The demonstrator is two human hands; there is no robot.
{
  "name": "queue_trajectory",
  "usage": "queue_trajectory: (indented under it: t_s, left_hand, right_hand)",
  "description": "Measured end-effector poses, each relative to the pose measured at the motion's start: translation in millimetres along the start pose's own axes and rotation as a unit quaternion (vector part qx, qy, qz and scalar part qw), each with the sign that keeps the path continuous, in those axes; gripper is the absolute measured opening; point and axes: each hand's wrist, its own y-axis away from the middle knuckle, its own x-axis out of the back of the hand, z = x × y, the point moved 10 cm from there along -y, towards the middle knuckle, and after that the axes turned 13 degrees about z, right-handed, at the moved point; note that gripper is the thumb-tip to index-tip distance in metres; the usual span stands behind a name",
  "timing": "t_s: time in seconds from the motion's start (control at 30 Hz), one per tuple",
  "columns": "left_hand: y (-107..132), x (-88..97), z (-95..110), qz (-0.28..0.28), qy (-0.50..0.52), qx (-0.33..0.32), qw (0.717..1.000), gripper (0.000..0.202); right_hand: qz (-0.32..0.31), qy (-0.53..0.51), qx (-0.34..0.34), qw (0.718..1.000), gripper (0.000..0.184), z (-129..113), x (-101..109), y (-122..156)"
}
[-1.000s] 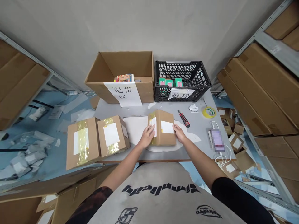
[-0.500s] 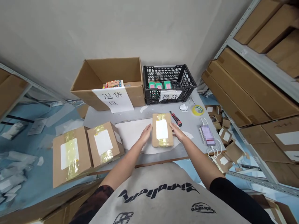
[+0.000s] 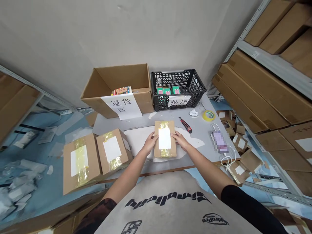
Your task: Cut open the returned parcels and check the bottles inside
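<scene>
- Table [image 3: 156, 125]: grey top, with a white foam sheet [image 3: 137, 139] spread over its near half.
- Parcel [image 3: 164, 146]: brown cardboard, lying flat on the foam sheet, long side pointing away from the person, near the table's front edge. Yellow tape crosses both ends, and a white label covers the middle of the top face.
- Grip: the left hand [image 3: 149, 143] and right hand [image 3: 179, 140] sit palms down on either side of the parcel, fingers spread slightly and touching its long edges. Neither hand wraps around it. How firmly they press cannot be told.
- Hidden or unclear: the parcel's underside and the edges under the fingers are out of sight. No print can be read on the label. A flat item [image 3: 220, 142] at the table's right edge is pixelated, with a white cable [image 3: 227, 159] beside it.
- Room around the parcel: a large open carton [image 3: 117, 81] with a paper sign and a black plastic crate [image 3: 177, 87] stand along the far edge, with bare table between them and the parcel. Two more taped parcels [image 3: 97, 159] sit left of the foam sheet, the nearer overhanging the table's front edge.
- Right of the parcel: a red-and-black box cutter [image 3: 185, 125] lies just beyond the right hand, with a roll of yellow tape [image 3: 208, 115] farther right.
</scene>
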Motion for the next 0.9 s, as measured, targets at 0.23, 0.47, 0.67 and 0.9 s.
queue_trajectory:
  t_s: [0.23, 0.47, 0.67, 0.9]
  left_hand:
    - [22.6, 17.7, 60.9, 0.007, 0.07, -0.093, 0.993, 0.053]
    - [14.7, 20.0, 32.5, -0.009, 0.01, 0.002, 1.0, 0.062]
    - [19.9, 20.7, 29.6, -0.029, 0.003, 0.013, 0.999, 0.068]
    - [22.0, 3.9, 34.6, -0.042, 0.011, -0.021, 0.999, 0.067]
  right_hand:
    - [-0.006, -0.134, 0.075, 0.988, 0.04, -56.7, 14.7, 17.6]
    - [0.028, -0.028, 0.034, 0.999, 0.04, -43.5, 8.7, 26.6]
    - [0.011, 0.005, -0.012, 1.0, 0.051, -36.4, 10.3, 36.5]
    - [-0.002, 0.027, -0.025, 0.999, 0.05, -33.9, -4.1, 34.8]
